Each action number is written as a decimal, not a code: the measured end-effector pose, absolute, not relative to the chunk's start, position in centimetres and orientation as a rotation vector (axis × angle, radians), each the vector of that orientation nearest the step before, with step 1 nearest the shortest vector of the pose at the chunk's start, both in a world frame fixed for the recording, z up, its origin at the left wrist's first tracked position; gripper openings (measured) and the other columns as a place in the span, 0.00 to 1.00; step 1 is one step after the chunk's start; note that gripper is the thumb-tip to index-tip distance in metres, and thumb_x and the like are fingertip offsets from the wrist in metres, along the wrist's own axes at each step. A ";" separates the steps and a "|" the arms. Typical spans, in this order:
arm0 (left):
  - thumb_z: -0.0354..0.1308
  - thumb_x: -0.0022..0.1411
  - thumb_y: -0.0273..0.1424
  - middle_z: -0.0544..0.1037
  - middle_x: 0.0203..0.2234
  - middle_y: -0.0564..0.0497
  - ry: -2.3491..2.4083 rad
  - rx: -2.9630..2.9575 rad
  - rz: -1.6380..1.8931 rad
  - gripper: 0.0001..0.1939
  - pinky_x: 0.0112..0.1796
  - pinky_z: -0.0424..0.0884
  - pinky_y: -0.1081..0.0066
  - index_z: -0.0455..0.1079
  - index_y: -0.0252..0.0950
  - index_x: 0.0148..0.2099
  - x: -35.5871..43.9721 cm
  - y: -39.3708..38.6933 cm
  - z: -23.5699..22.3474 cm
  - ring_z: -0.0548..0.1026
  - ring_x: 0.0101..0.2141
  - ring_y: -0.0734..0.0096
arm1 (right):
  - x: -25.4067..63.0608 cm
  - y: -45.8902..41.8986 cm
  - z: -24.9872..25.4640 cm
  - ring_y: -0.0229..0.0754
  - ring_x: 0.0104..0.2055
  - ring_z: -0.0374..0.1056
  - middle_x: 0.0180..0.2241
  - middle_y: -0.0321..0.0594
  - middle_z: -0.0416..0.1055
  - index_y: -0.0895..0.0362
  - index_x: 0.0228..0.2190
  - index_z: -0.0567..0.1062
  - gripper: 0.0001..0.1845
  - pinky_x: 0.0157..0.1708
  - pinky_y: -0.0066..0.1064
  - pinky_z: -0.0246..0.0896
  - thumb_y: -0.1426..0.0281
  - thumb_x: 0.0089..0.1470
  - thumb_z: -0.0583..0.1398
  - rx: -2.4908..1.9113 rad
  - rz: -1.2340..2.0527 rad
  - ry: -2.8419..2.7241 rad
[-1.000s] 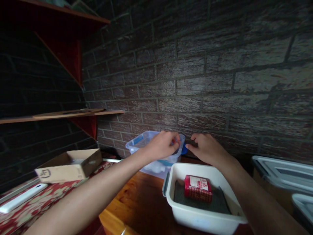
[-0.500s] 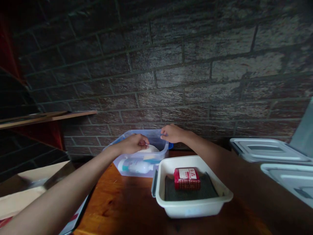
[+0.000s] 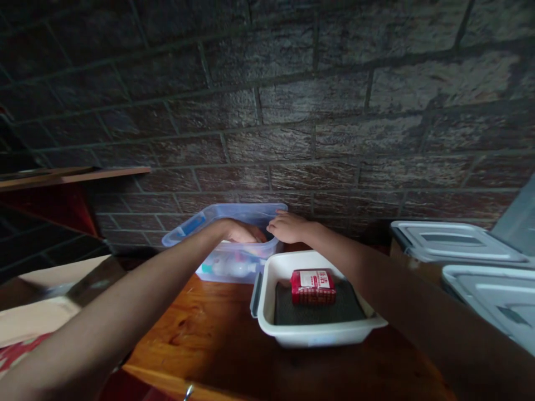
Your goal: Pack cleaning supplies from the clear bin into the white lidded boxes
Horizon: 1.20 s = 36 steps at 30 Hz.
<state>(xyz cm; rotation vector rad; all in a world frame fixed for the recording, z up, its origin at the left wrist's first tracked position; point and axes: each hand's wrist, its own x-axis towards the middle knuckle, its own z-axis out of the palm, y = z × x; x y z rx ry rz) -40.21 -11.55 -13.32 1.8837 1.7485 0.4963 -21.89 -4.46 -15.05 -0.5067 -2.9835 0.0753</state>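
Observation:
A translucent plastic bin with a bluish tint stands against the wall. My left hand reaches down inside it, its fingers stretched out and the fingertips partly hidden. A whitish bottle with a teal end shows through the bin's front wall. My right hand grips the bin's right rim, fingers curled over the edge. In front of the bin sits a white tub with a grey side latch. It holds a red packet with a white label, lying on a dark mat.
Two lidded storage boxes stand at the right. An open cardboard box is at the left, below a wooden shelf. Everything central rests on a wooden table against a dark brick wall.
My left hand has gone from a pinch above the bin down into it. My right hand has moved onto the rim. The view has shifted, and the bin appears tilted.

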 end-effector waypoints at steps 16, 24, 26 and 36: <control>0.53 0.64 0.45 0.75 0.22 0.49 1.500 1.593 1.185 0.20 0.15 0.65 0.76 0.70 0.31 0.44 -36.1 -17.4 -5.7 0.74 0.18 0.68 | -15.0 -7.0 -8.1 0.46 0.55 0.70 0.60 0.51 0.69 0.59 0.66 0.58 0.38 0.51 0.35 0.66 0.46 0.67 0.48 -0.569 0.598 -2.351; 0.47 0.66 0.52 0.74 0.17 0.50 1.132 1.411 1.329 0.28 0.13 0.68 0.72 0.70 0.29 0.42 -27.0 -18.0 -7.8 0.73 0.15 0.67 | -7.4 -12.1 -8.4 0.45 0.51 0.72 0.51 0.39 0.75 0.53 0.56 0.73 0.28 0.52 0.36 0.65 0.59 0.56 0.67 -0.316 0.640 -2.096; 0.47 0.66 0.55 0.76 0.20 0.48 1.067 1.460 1.355 0.32 0.16 0.72 0.70 0.71 0.29 0.42 -26.1 -17.7 -8.1 0.75 0.17 0.66 | -6.6 -12.4 -8.7 0.44 0.46 0.73 0.46 0.37 0.76 0.53 0.52 0.75 0.24 0.47 0.34 0.66 0.59 0.55 0.68 -0.371 0.599 -2.004; 0.60 0.67 0.42 0.77 0.42 0.48 1.023 1.717 1.553 0.18 0.34 0.80 0.67 0.68 0.38 0.54 -25.2 -18.0 -9.9 0.77 0.40 0.63 | -6.8 -10.4 -10.2 0.42 0.39 0.72 0.38 0.36 0.75 0.53 0.46 0.74 0.22 0.38 0.30 0.70 0.57 0.53 0.69 -0.326 1.054 -1.728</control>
